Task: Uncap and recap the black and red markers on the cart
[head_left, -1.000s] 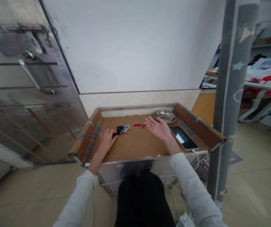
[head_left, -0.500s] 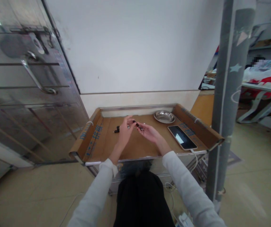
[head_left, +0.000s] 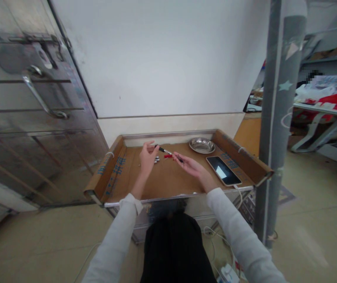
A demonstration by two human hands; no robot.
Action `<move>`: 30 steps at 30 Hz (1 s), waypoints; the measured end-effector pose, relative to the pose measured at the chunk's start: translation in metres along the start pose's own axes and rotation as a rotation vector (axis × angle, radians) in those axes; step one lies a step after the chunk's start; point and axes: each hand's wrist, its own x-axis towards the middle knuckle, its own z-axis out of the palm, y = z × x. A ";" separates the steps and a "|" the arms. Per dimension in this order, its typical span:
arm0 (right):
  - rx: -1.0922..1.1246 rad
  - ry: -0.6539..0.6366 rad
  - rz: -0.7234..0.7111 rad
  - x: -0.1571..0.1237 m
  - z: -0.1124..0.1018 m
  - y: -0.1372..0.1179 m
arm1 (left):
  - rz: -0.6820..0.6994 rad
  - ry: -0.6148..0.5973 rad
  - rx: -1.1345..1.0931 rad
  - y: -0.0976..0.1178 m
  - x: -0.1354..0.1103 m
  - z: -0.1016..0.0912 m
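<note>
My left hand [head_left: 147, 156] is raised over the cardboard-lined tray table [head_left: 168, 179] and pinches one end of a black and silver pen [head_left: 163, 149]. My right hand [head_left: 189, 165] pinches a small dark piece, likely the pen's cap [head_left: 180, 158], a short way off the pen's other end. Below the hands, a few more black pens [head_left: 156, 159] lie on the cardboard, partly hidden by my left hand. A small red piece [head_left: 167, 156] lies beside them.
A steel bowl [head_left: 202, 145] sits at the tray's back right. A phone [head_left: 223, 170] with a cable lies near the right edge. A grey pole [head_left: 274, 118] stands to the right, a metal door [head_left: 33, 106] to the left, a white wall behind.
My left hand picked a pen off the row and lifted it. My right hand came in from the right to meet it, and now the hands have drawn apart.
</note>
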 end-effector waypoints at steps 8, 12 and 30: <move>-0.864 0.127 -0.527 0.003 -0.018 0.005 | 0.170 -0.519 0.329 -0.033 -0.034 0.017; -1.265 -0.057 -0.638 0.009 -0.010 0.017 | 0.301 -0.507 0.494 -0.043 -0.030 0.030; -1.861 0.038 -0.619 0.013 -0.029 0.010 | 0.451 -0.625 0.677 -0.042 -0.022 0.035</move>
